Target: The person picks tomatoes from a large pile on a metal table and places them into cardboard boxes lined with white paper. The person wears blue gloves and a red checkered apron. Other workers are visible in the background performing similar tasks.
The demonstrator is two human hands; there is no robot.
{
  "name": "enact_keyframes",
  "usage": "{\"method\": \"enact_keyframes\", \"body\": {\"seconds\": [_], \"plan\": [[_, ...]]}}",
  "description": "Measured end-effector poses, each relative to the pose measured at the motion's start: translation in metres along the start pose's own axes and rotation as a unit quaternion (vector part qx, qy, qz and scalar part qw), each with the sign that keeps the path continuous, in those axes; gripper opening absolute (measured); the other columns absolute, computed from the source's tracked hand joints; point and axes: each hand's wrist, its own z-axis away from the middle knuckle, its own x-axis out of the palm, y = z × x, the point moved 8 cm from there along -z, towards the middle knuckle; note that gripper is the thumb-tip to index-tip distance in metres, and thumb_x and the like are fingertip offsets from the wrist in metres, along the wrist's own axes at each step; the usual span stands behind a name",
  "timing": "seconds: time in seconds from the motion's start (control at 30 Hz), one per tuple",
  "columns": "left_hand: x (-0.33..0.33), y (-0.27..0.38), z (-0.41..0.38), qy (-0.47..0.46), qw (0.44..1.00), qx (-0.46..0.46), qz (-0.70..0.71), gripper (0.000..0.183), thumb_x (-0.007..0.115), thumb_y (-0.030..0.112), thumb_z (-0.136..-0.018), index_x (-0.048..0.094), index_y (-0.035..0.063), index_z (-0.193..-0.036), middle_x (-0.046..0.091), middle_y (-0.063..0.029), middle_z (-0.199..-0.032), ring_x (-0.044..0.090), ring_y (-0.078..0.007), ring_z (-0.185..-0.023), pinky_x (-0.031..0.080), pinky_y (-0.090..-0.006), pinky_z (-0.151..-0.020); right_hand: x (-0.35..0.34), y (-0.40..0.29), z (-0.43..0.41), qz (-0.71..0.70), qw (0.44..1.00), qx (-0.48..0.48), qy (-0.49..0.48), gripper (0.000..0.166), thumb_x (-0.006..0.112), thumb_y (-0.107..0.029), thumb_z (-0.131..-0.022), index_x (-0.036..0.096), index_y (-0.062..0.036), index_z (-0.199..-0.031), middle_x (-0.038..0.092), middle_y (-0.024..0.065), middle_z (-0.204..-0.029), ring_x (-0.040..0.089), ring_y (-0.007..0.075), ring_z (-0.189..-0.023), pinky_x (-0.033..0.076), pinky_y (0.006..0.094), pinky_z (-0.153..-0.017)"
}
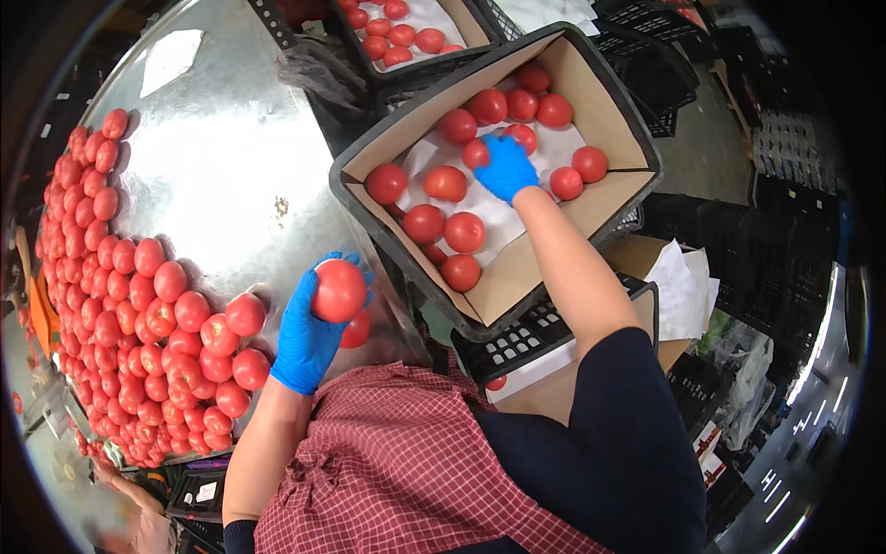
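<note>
My left hand [306, 336], in a blue glove, holds a large red tomato [340, 291] above the edge of the metal table. Partly behind it, another tomato [355, 329] rests on the table. To the right, my gloved right hand [507, 168] reaches into a black plastic crate [344, 166] lined with brown cardboard and white paper. Its thumb and fingers are around a tomato [475, 154], whose right side they partly cover. A second tomato [522, 138] lies against the fingertips. Several more tomatoes [464, 232] lie spread over the crate's paper.
A broad pile of tomatoes [142, 332] covers the left of the metal table [208, 159]. A grey cloth [322, 73] hangs at its far edge. Another crate of tomatoes [477, 24] stands beyond; a black crate [516, 346] sits below. At lower left, another person's arm [138, 495] shows.
</note>
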Motion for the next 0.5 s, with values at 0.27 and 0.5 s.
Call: {"method": "enact_keyframes", "body": {"seconds": [0.27, 0.5], "plan": [[-0.02, -0.002, 0.003, 0.018, 0.998, -0.024, 0.063, 0.044, 0.045, 0.029, -0.1, 0.046, 0.0023, -0.134, 0.052, -0.016, -0.135, 0.051, -0.0289, -0.125, 0.041, -0.048, -0.105, 0.031, 0.02, -0.017, -0.104, 0.994, 0.022, -0.002, 0.071, 0.075, -0.026, -0.071, 0.045, -0.0166, -0.134, 0.052, 0.0208, -0.128, 0.055, 0.0402, -0.113, 0.048, 0.0455, -0.096], [-0.035, -0.002, 0.009, 0.053, 0.997, -0.035, 0.042, 0.042, 0.047, 0.028, -0.1, 0.049, 0.0005, -0.132, 0.06, -0.0131, -0.121, 0.06, -0.0265, -0.109, 0.049, -0.0393, -0.098, -0.02, -0.024, 0.018, -0.516, 0.843, 0.107, -0.11, 0.066, 0.074, -0.041, -0.079, 0.048, -0.0082, -0.13, 0.06, 0.0125, -0.116, 0.063, 0.0232, -0.095, 0.055, 0.0342, -0.071]]}}
